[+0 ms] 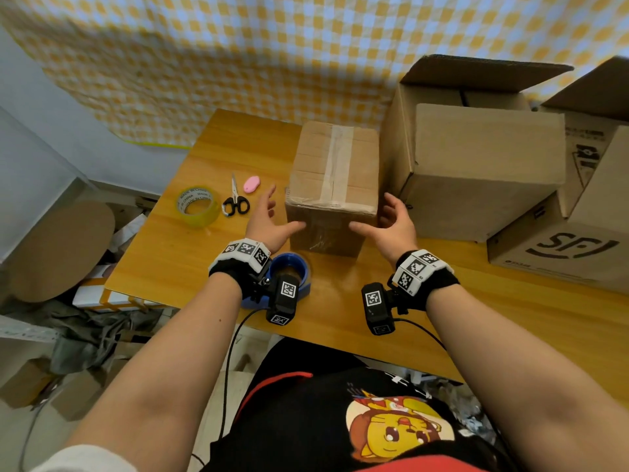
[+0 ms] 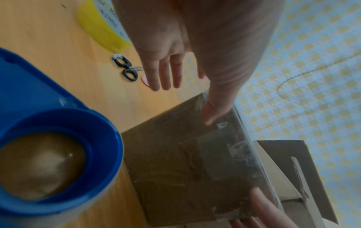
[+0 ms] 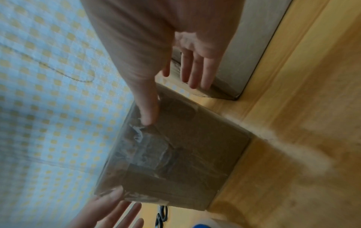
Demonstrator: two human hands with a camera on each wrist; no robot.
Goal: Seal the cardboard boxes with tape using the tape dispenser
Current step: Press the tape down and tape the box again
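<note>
Both hands — left hand [image 1: 269, 221] and right hand [image 1: 391, 221] — flank the taped box [image 1: 335, 185], fingers released, thumbs touching its front. Risk: a one-sided push skews it toward the tape dispenser [image 1: 289, 270].

Both forearms outstretched — left grip [image 1: 269, 218] and right grip [image 1: 391, 221] spread (fingers straight).

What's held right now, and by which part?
Nothing gripped. Both hands are open: left hand and right hand flank the taped box, thumbs touching its near face at the upper corners.
</note>
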